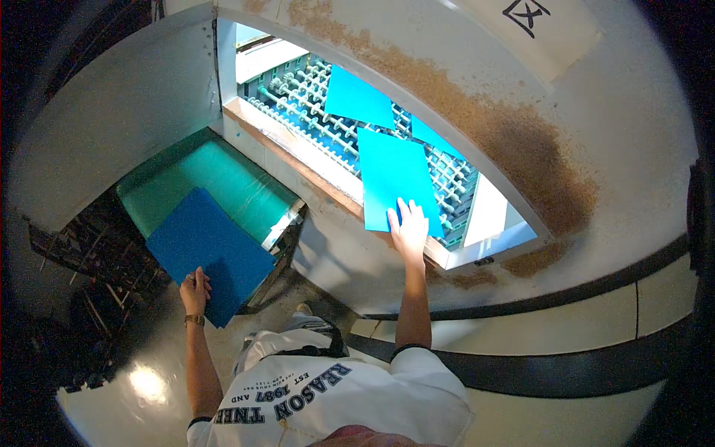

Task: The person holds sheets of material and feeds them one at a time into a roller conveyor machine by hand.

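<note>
My left hand (195, 290) is closed on the near edge of a dark blue sheet (216, 253), its fingers curled at the border. That sheet partly overlaps a green belt (216, 175) on the left. Inside the lit opening, my right hand (410, 229) lies with spread fingers on the near end of a bright blue sheet (395, 175). The thumb and fingers show on top of it. Beyond lies a second blue sheet (359, 97) on the rollers, and part of a third sheet (436, 138) shows behind the opening's right edge.
Rows of wheeled rollers (298, 104) run inside the machine. A worn sill (298, 153) borders the opening. The pale machine panel (625, 201) with a brown stain curves around the right. Dark metal framework (97, 298) stands at the left.
</note>
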A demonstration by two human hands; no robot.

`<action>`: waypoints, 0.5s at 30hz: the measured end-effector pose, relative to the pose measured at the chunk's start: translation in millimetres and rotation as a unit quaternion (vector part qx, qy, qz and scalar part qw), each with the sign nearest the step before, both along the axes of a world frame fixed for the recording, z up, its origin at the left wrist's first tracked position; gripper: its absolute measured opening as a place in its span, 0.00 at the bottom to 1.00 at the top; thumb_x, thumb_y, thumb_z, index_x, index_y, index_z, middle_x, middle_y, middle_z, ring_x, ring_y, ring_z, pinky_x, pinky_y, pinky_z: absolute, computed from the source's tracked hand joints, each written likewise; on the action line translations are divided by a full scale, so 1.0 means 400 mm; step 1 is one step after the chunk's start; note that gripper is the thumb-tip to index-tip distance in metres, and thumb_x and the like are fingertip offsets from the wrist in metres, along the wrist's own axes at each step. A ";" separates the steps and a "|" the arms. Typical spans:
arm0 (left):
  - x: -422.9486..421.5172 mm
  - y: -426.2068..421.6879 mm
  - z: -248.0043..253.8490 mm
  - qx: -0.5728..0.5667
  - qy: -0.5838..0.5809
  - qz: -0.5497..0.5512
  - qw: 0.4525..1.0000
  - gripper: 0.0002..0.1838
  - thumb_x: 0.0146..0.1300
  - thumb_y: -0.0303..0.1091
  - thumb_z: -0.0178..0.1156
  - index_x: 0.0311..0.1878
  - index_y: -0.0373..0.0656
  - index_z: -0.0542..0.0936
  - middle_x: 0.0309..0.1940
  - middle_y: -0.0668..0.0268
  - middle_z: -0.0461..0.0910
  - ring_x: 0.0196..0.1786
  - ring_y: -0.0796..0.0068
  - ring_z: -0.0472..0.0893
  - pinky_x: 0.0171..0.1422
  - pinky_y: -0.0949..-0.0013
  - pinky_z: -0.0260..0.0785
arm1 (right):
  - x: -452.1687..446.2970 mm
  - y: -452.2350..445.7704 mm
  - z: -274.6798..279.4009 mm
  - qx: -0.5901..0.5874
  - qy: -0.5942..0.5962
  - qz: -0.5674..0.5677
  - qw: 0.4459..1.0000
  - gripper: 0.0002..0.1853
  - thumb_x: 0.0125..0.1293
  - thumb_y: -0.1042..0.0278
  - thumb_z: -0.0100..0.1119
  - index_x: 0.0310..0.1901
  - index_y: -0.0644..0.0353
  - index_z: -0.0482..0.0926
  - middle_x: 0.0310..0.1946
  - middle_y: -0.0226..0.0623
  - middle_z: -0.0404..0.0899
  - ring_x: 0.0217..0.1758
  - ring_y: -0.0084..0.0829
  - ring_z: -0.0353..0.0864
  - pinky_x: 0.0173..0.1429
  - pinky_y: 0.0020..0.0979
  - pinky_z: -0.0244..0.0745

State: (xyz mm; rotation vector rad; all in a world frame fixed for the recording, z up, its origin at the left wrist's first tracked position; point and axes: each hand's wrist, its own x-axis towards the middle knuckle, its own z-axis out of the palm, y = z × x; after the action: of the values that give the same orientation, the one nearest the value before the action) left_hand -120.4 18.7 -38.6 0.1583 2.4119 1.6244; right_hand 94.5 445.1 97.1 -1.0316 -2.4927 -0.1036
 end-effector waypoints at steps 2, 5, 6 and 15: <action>-0.001 -0.002 -0.005 0.001 0.006 -0.003 1.000 0.21 0.65 0.45 0.48 0.22 0.38 0.75 0.12 0.67 0.73 0.11 0.82 0.70 0.14 0.76 0.60 | 0.001 -0.003 0.005 0.000 0.004 -0.002 1.000 0.23 0.60 0.48 0.47 0.54 0.52 0.70 0.55 0.49 0.65 0.59 0.50 0.62 0.59 0.54 0.55; -0.001 -0.004 -0.014 -0.004 0.011 0.000 1.000 0.21 0.65 0.44 0.48 0.22 0.38 0.75 0.12 0.66 0.73 0.12 0.81 0.70 0.14 0.76 0.60 | 0.003 -0.007 0.012 0.019 -0.018 0.019 0.999 0.23 0.60 0.48 0.47 0.53 0.52 0.70 0.55 0.48 0.66 0.59 0.50 0.62 0.59 0.54 0.55; 0.001 -0.004 -0.016 -0.009 0.011 0.006 1.000 0.21 0.65 0.44 0.48 0.22 0.38 0.75 0.12 0.66 0.73 0.12 0.81 0.70 0.14 0.76 0.60 | 0.002 0.000 0.003 0.014 -0.004 0.012 1.000 0.23 0.60 0.49 0.48 0.53 0.52 0.71 0.55 0.48 0.66 0.59 0.50 0.62 0.59 0.54 0.55; 0.003 -0.003 -0.023 -0.013 0.022 0.003 1.000 0.21 0.65 0.43 0.48 0.22 0.38 0.75 0.11 0.67 0.72 0.11 0.81 0.70 0.14 0.76 0.61 | 0.006 0.014 -0.014 0.038 0.004 0.018 0.999 0.23 0.59 0.49 0.49 0.52 0.52 0.71 0.54 0.49 0.67 0.57 0.51 0.64 0.56 0.55 0.58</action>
State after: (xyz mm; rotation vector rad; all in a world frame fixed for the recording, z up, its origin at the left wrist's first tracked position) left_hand -119.4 17.4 -47.7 0.1844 2.4678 1.6079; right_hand 96.9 450.6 91.3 -0.9528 -2.4781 -0.1812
